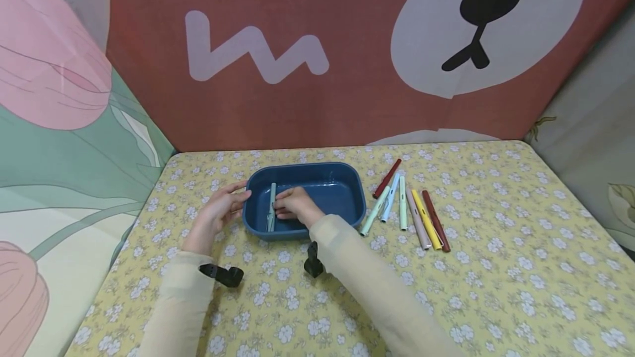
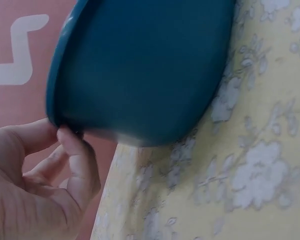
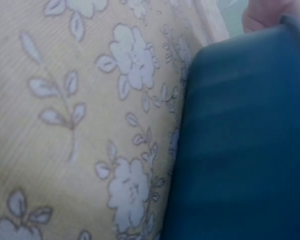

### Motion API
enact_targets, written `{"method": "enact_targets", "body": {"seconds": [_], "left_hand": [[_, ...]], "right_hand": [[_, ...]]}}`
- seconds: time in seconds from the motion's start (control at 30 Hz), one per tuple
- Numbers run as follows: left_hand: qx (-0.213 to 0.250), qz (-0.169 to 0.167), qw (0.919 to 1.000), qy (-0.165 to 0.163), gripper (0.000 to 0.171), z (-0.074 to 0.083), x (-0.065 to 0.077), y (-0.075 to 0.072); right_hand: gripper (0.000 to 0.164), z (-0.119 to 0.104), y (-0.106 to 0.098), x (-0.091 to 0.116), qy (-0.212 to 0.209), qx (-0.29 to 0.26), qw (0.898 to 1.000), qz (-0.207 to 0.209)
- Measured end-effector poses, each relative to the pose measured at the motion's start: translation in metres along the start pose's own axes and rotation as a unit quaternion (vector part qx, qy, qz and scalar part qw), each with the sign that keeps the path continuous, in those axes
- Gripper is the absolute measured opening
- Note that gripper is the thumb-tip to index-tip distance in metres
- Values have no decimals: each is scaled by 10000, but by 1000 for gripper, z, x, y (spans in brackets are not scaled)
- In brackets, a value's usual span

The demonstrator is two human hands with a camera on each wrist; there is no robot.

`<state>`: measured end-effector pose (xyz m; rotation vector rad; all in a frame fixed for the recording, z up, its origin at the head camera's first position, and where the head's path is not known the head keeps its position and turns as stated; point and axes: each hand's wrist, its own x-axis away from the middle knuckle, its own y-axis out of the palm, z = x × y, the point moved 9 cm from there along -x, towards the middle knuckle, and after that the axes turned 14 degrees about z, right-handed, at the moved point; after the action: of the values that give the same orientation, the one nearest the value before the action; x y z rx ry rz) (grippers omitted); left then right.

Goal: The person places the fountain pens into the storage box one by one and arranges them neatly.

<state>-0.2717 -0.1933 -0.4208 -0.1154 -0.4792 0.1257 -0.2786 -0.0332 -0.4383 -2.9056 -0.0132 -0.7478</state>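
A blue rectangular bin [image 1: 317, 234] stands on the table. My left hand [image 1: 216, 215] is at its left end, with thumb and fingertips pinching the rim, as the left wrist view shows close up. Inside the bin, a grey-green pen [image 1: 272, 208] lies lengthwise from back to front near the left wall. My right hand [image 1: 296, 205] reaches in over the front rim, its curled fingertips at the middle of that pen. The right wrist view shows the bin's outer wall [image 3: 240, 135] but not the right hand's fingers.
Right of the bin lie several loose pens: a dark red pen [image 1: 387, 179] at the back, pale green and light blue pens [image 1: 390, 198], a mauve pen [image 1: 418, 219], a yellow pen [image 1: 426, 219] and another dark red pen [image 1: 436, 221]. A flowered cloth [image 1: 496, 269] covers the table.
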Motion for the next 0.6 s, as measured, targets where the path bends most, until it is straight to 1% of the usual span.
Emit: {"method": "enact_targets", "body": {"seconds": [0.23,0.43,0.6], "left_hand": [[-16,269,9996,55,56,1,-1,0],[-156,308,9993,105,56,1,-1,0],[-251,363,9990,117,55,1,-1,-1]], "right_hand": [[34,-9,-4,4,-168,-189,9995,-184],[37,-19,-13,9,-235,-348,9984,-380],[43,-31,-26,15,-290,-445,9971,-543]]}}
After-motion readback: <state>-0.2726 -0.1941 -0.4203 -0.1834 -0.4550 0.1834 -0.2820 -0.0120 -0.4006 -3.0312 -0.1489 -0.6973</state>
